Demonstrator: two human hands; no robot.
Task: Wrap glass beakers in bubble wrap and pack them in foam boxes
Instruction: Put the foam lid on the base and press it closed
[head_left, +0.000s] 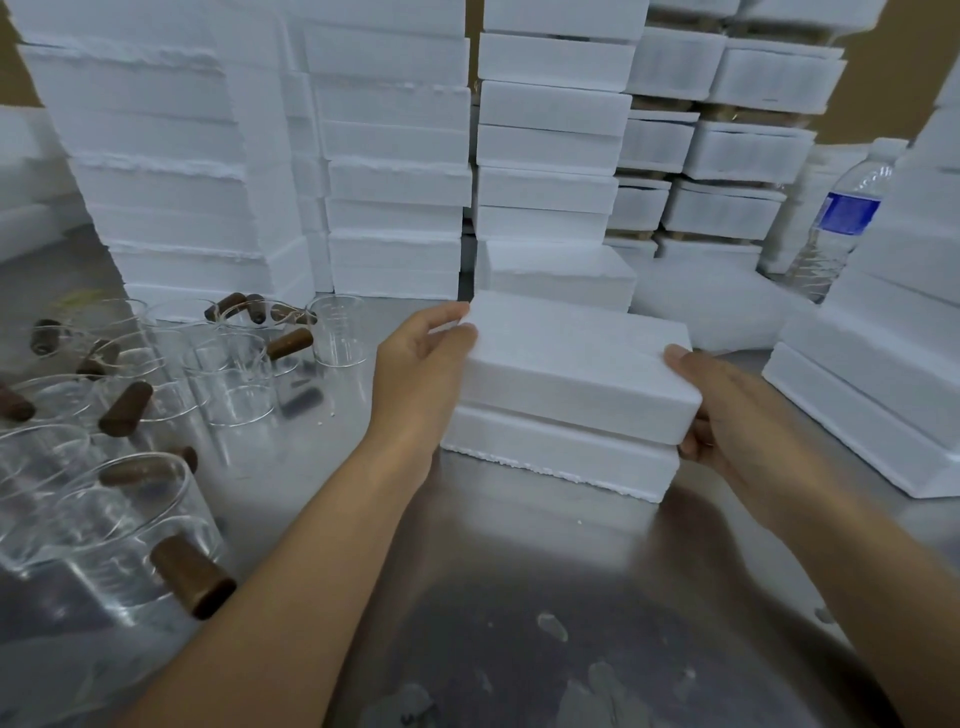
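Note:
A white foam box (558, 457) stands on the steel table (519, 597) in front of me, with its white foam lid (576, 358) on top, sitting slightly askew. My left hand (421, 369) grips the lid's left end, thumb on top. At the lid's right end, my right hand (727, 410) has its thumb on the top edge and its fingers curled under the rim. Several clear glass beakers (228, 374) with brown wooden handles stand crowded at the left of the table. No bubble wrap is visible.
Tall stacks of white foam boxes (395, 171) fill the back of the table. More foam boxes (872, 395) lie at the right. A plastic water bottle (836, 223) with a blue label stands at the back right.

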